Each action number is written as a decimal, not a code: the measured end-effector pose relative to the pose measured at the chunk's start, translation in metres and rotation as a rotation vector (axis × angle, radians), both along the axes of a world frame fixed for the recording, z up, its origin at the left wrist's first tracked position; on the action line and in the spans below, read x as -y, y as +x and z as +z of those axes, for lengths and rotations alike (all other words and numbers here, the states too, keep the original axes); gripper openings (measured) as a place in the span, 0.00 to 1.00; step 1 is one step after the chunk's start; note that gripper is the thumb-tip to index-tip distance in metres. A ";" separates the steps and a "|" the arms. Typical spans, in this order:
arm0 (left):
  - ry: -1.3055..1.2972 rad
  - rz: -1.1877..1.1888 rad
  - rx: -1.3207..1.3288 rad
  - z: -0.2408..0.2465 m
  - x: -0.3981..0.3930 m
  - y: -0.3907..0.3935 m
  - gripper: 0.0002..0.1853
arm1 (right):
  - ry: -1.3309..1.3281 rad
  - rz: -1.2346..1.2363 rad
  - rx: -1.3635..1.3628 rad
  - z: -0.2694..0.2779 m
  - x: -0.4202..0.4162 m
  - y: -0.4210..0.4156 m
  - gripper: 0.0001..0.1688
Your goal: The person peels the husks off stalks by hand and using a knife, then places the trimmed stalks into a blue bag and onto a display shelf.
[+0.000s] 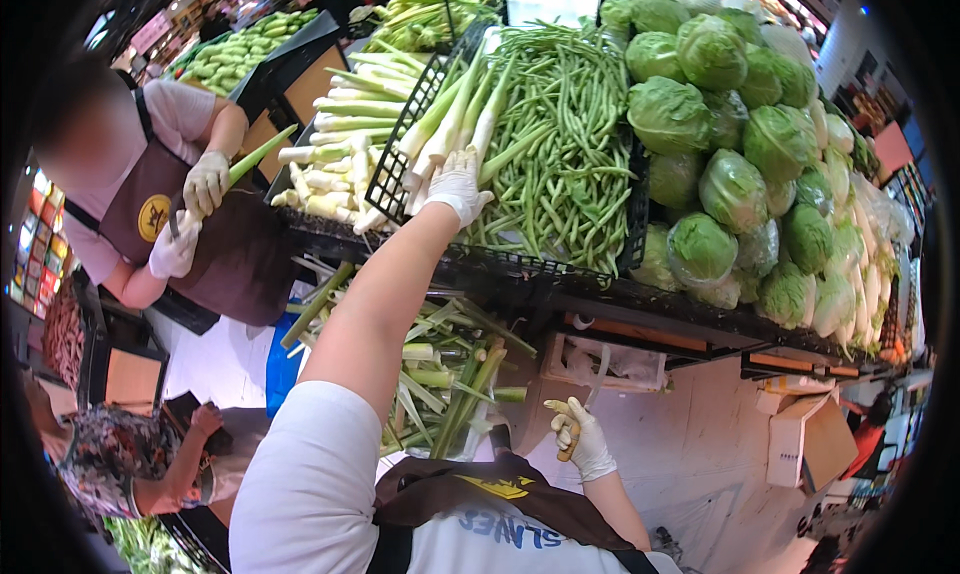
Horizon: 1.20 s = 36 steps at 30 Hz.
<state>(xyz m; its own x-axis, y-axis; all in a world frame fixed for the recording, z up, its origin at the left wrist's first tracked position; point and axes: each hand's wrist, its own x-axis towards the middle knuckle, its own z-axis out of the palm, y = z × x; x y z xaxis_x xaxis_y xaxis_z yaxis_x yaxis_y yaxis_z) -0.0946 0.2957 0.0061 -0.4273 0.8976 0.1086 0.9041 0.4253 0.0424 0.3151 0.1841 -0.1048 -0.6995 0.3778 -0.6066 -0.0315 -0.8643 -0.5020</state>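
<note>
My gloved left hand [457, 188] reaches forward and rests, fingers extended, on pale, green-topped vegetable stalks [454, 116]. They lie beside long green beans [562, 139] in a black plastic crate [399, 135]. More trimmed stalks [352, 120] are piled to the crate's left. Low at my right side, my gloved right hand [581, 439] is closed around a tan-handled tool [566, 448]; a thin curved piece [600, 375] rises from near it. At the left, a co-worker in a brown apron [202, 251] holds a stalk [259, 158] and a curved tool [175, 215].
Cut leaves and stalk tops [450, 379] heap below the black display edge [517, 263]. Wrapped cabbages [705, 251] stand piled on the right. A white bin [604, 364] sits under the display, cardboard boxes [810, 439] on the floor. Another person [127, 454] is at lower left.
</note>
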 end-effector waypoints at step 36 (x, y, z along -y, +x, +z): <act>0.241 0.803 1.050 -0.154 0.706 0.123 0.30 | 0.730 1.031 0.616 0.003 0.304 -0.212 0.12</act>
<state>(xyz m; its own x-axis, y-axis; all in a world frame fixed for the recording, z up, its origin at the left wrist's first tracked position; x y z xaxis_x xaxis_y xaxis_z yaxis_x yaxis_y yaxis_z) 0.0286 -0.4102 -0.1479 -0.8008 0.3661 -0.4740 -0.0962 0.7024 0.7052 0.1034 -0.1201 -0.1016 -0.5486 0.2235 -0.8057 0.8349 0.0937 -0.5424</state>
